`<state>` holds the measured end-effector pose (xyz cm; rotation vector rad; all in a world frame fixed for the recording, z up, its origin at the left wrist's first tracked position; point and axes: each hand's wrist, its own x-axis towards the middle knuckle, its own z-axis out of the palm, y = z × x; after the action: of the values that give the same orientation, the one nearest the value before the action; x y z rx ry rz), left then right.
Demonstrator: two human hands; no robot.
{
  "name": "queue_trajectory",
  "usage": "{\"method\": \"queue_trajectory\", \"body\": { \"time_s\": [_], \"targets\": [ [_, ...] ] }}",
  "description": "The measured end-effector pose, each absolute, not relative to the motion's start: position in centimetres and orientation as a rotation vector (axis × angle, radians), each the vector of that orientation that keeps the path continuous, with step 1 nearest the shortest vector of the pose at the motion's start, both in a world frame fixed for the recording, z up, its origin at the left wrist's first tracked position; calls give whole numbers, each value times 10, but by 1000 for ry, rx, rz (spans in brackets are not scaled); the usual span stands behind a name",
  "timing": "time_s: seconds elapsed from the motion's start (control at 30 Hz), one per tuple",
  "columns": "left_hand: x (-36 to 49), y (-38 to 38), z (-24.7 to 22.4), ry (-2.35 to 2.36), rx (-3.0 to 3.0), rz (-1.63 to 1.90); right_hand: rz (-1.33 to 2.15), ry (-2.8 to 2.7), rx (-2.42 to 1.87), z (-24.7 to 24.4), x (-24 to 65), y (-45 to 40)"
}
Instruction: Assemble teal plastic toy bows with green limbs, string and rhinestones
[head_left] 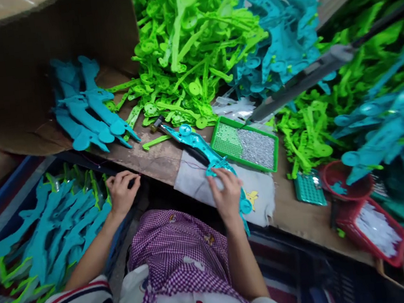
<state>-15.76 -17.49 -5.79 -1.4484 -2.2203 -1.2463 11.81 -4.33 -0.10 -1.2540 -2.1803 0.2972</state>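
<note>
While teal part [200, 145] overlies cloth [190, 176], Pikachu print [252, 198] shows.

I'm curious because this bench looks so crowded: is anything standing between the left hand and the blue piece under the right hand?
Nothing upright that I can see. Between the left hand and the blue piece lie only bare tabletop, thin dark strands and part of the grey cloth.

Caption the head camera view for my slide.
Right hand at a blue plastic part lying across a grey cloth, beside a green tray.
</note>
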Motion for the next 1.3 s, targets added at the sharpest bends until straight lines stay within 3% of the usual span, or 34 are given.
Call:
{"method": "queue_trajectory", "body": {
  "time_s": [0.1, 0.23, 0.43, 0.57, 0.7, 0.83, 0.93, 1.13, 1.3],
  "targets": [
    [-155, -180, -56, -2445, -1334, -1334, 222, -1997, -1583, -8, 183, -37],
    [-131, -164, -32, -2400, -1097, -1524, 291, -2063, -1752, -23, 215, -50],
    [-74, -103, 25, -2147, -1397, -1815, 419, -2091, -1652, -41, 197, -51],
    [-43, -98, 44, -2246, -1806, -1906, 338, -1977, -1461, -38, 201, -70],
    [4, -134, 24, -2545, -2608, -1710, 316, -1869, -1409, -44, 205, -120],
    [50, -178, -21, -2778, -2491, -1814, 282, -1823, -1308, -71, 197, -166],
    [64, -187, -36, -2759, -2522, -1676, 275, -1759, -1326, -91, 189, -180],
    [77, -131, -6, -2234, -3026, -1547, 336, -1534, -1370, -76, 206, -170],
    [95, -82, -6, -2163, -3106, -1553, 167, -1406, -1601, -32, 280, -108]
  ]
}}
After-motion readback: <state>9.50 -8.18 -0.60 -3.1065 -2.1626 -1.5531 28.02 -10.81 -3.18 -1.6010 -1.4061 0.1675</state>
